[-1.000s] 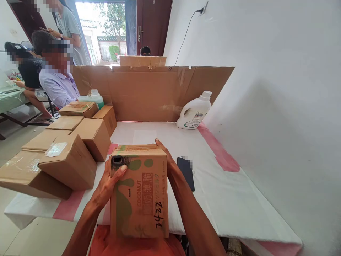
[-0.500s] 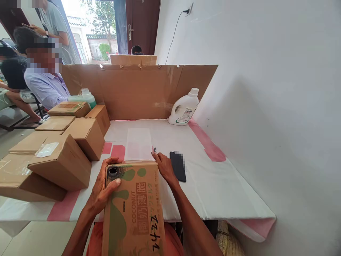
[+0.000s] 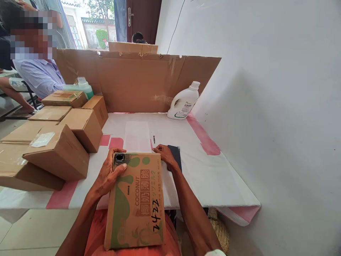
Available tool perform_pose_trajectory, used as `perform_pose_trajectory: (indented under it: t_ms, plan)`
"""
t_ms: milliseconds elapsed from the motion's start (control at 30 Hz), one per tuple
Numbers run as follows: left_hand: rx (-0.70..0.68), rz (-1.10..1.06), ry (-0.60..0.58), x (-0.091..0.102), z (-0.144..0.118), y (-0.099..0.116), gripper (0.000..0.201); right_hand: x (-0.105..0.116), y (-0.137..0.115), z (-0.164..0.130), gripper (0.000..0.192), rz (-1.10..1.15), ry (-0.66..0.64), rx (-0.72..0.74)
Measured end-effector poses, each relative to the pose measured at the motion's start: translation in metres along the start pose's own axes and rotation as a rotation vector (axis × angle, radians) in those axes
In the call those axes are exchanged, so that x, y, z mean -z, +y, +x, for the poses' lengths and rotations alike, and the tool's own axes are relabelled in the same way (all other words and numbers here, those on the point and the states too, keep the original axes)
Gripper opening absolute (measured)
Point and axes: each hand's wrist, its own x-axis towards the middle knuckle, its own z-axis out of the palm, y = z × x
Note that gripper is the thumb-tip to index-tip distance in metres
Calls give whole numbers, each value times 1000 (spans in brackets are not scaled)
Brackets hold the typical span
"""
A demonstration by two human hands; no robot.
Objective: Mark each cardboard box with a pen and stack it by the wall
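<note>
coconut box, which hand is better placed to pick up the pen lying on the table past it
Probably the right hand: it sits at the coconut box's far right corner, just short of the pen. The left hand grips the box's left side.

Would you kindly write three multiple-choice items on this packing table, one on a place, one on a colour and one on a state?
1. Where does the white jug stand?
A. At the table's far right, by the cardboard screen
B. On the plain boxes at the left
C. On the floor

2. What colour is the print on the coconut box?
A. Blue
B. Green
C. Black only

3. How is the coconut box held?
A. By the left hand alone
B. By neither hand
C. By both, the left hand and the right hand, at its far end

Answers: 1 A, the jug rests on the white table against the screen near the wall. 2 B, green patches cover its brown face. 3 C, one hand grips each far corner.
</note>
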Motion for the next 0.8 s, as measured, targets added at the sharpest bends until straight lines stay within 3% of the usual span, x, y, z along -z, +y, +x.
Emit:
perform_pose_trajectory:
  t_ms: [233, 367, 433, 500, 533, 600, 700, 800]
  plan:
    - [23, 41, 60, -8, 3, 4, 39, -16, -5, 4, 31, -97, 1, -33]
    - [0, 21, 116, -14, 1, 6, 29, -1, -14, -4, 26, -108, 41, -45]
    - [0, 12, 136, -16, 0, 8, 27, 19, -30, -19, 22, -81, 117, -25]
    - [4, 23, 147, -18, -1, 10, 26, 40, -55, -45, 34, -2, 210, 44]
    - [4, 28, 145, -19, -2, 12, 27, 48, -70, -61, 39, 131, 275, 140]
    - [-16, 13, 129, -21, -5, 15, 28, 56, -102, -96, 41, 227, 260, 350]
    - [-65, -54, 86, -24, -12, 18, 32, 44, -138, -137, 31, 47, 83, 480]
    - [-102, -109, 51, -24, -19, 17, 34, 20, -152, -153, 15, -184, 100, 451]
